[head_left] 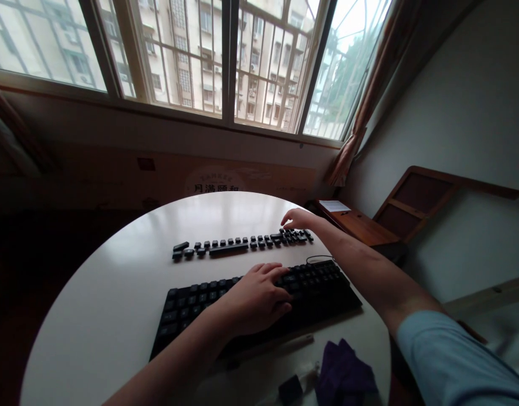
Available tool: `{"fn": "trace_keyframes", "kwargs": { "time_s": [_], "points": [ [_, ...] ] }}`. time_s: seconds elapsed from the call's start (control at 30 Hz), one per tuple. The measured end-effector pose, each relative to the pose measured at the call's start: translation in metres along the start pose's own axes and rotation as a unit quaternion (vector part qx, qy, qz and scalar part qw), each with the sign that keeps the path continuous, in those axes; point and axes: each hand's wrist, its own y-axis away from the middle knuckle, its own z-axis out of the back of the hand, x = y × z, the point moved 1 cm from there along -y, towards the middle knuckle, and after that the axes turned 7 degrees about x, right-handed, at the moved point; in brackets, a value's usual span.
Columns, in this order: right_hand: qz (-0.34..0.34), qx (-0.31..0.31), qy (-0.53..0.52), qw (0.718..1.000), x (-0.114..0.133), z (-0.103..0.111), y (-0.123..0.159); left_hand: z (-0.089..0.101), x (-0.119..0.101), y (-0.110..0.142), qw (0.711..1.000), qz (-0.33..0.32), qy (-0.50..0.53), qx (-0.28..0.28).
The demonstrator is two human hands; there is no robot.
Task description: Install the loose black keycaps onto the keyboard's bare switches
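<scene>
"Two hands, bare. State of each?"

"Left hand (256,300): palm down on the black keyboard (322,299), fingers moderately spread. Right hand (300,219): fingers bent, tips close together; whether anything sits between them, cannot tell."

"Loose keycaps (253,245): location?"

"On the white worktop (90,316), beyond the keyboard, apart from its far edge. Strung left to right in rough rows, bunched closest at the right end. One long keycap (228,250) lies nearer the left end, its length following the rows."

"Nearer hand?"

"To the right-end cluster, the right hand, just above its far side. The left hand lies on the near side of the rows, over the keyboard's middle."

"Long axes?"

"Keyboard and rows roughly parallel, both running left to right, a strip of worktop between."

"Sundries?"

"One thin cable (320,256), looped at the keyboard's far right; one purple cloth (346,372), near right."
</scene>
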Motion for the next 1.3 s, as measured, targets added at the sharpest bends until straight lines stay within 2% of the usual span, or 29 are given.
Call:
{"fn": "trace_keyframes", "kwargs": {
  "time_s": [0.2, 0.33, 0.53, 0.7, 0.87, 0.97, 1.1, 1.2, 1.3],
  "points": [
    [0.009, 0.053, 0.015, 0.998, -0.001, 0.000, -0.011, 0.010, 0.001, -0.001, 0.999, -0.026, -0.012, -0.032],
    [0.015, 0.070, 0.020, 0.997, 0.000, -0.002, -0.015, 0.017, 0.005, 0.000, 0.998, -0.006, -0.030, -0.063],
    [0.011, 0.069, 0.017, 0.997, 0.002, -0.007, -0.024, 0.021, 0.007, 0.000, 0.998, 0.004, -0.036, -0.046],
    [0.025, 0.042, -0.007, 0.999, 0.007, -0.008, -0.029, 0.021, 0.008, -0.001, 0.999, 0.008, -0.038, -0.037],
    [0.054, -0.051, -0.047, 0.996, 0.023, 0.005, -0.017, 0.021, 0.013, 0.001, 0.998, 0.034, -0.049, -0.016],
    [0.074, -0.119, -0.074, 0.987, 0.036, 0.015, 0.012, 0.020, 0.017, 0.002, 0.997, 0.056, -0.061, -0.001],
    [0.146, -0.250, -0.155, 0.945, 0.050, 0.016, 0.087, 0.020, 0.020, 0.003, 0.995, 0.072, -0.067, 0.008],
    [0.137, -0.303, -0.194, 0.923, 0.048, -0.002, 0.156, 0.021, 0.020, 0.003, 0.994, 0.079, -0.069, 0.018],
    [0.073, -0.353, -0.254, 0.898, 0.035, -0.037, 0.213, 0.021, 0.020, 0.002, 0.994, 0.081, -0.070, 0.030]
  ]
}}
